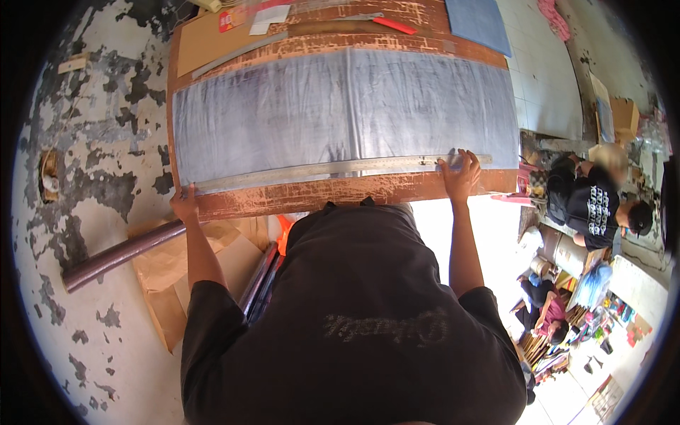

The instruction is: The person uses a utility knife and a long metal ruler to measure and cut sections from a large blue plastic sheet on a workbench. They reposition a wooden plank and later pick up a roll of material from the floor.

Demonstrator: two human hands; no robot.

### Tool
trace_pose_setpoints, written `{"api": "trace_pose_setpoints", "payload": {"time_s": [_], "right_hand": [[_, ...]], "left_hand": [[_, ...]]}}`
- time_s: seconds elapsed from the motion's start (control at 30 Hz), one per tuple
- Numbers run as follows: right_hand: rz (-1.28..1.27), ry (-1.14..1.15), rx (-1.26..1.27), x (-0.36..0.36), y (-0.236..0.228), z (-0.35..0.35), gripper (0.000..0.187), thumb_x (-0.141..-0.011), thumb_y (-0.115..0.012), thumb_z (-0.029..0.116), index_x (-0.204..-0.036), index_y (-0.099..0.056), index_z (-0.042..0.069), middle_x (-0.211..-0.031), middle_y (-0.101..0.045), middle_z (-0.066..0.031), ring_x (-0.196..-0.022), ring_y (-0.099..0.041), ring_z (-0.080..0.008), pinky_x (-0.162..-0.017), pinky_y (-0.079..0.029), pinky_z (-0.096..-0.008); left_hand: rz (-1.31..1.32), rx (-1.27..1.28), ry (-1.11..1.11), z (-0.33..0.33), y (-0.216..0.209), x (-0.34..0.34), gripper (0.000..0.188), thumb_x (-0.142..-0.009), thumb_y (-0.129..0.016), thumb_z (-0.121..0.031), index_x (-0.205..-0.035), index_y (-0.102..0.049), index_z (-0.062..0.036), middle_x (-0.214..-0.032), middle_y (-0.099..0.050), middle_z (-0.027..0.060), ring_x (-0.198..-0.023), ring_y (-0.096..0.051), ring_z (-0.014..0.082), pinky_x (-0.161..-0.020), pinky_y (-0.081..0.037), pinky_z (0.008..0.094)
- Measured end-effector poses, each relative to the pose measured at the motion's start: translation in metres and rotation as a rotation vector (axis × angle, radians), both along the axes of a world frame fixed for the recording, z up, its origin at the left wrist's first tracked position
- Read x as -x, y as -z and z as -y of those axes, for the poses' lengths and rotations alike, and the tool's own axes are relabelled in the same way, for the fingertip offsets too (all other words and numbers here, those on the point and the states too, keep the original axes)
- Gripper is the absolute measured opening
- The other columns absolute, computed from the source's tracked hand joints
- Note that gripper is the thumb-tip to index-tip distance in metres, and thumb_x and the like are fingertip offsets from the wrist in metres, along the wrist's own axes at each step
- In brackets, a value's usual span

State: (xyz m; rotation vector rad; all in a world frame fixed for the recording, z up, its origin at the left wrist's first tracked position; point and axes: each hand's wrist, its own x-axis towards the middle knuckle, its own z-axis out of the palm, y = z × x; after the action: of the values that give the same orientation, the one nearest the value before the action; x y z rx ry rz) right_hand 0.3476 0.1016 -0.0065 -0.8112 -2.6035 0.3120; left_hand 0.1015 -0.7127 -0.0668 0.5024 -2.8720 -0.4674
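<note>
A long metal ruler (319,170) lies along the near edge of a blue-grey glossy sheet (269,113), which is spread over the brown worn table (283,205). At the ruler's left end, by the table corner, my left hand (185,203) is closed with its fingertips on the ruler. My right hand (462,175) grips the ruler near its other end, thumb and fingers bent over it. A lighter crease runs across the middle of the sheet, from its far edge to its near edge.
Beyond the sheet lie a red-handled tool (393,25), a brown board (230,35) and a folded blue sheet (478,25). A dark roll (124,255) and brown paper (166,283) are below left. At right, people (595,205) sit among clutter; a peeling wall (99,142) stands left.
</note>
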Motion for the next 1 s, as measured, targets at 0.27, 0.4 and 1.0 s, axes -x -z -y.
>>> {"api": "trace_pose_setpoints", "payload": {"time_s": [0.27,0.4,1.0], "right_hand": [[-0.139,0.218,0.069,-0.012,0.022,0.030,0.082,-0.086,-0.083,0.047,-0.146,-0.049,0.002,-0.151,-0.047,-0.0208,-0.139,-0.046,-0.0436,-0.113,-0.037,-0.0585],[-0.109,0.248,0.078,-0.011,0.025,0.034,0.086,-0.086,-0.080,0.052,-0.149,-0.046,0.004,-0.156,-0.044,-0.0191,-0.147,-0.040,-0.0405,-0.119,-0.030,-0.0587],[0.110,0.064,0.015,0.004,0.007,0.046,0.078,-0.088,-0.074,0.044,-0.153,-0.048,0.009,-0.162,-0.040,-0.0167,-0.157,-0.026,-0.0380,-0.125,-0.019,-0.0596]], "left_hand": [[-0.028,-0.031,0.092,-0.015,-0.012,0.001,0.066,-0.082,-0.085,-0.049,-0.114,-0.075,0.0083,-0.099,-0.075,0.0292,-0.090,-0.075,0.0403,-0.081,-0.057,0.0462],[-0.057,-0.038,0.140,-0.020,-0.022,-0.002,0.062,-0.085,-0.083,-0.045,-0.114,-0.075,0.0086,-0.094,-0.075,0.0290,-0.085,-0.074,0.0406,-0.077,-0.056,0.0461],[-0.113,0.135,0.376,-0.022,-0.025,0.002,0.064,-0.094,-0.074,-0.049,-0.116,-0.072,0.0111,-0.092,-0.074,0.0308,-0.082,-0.074,0.0451,-0.074,-0.057,0.0515]]}}
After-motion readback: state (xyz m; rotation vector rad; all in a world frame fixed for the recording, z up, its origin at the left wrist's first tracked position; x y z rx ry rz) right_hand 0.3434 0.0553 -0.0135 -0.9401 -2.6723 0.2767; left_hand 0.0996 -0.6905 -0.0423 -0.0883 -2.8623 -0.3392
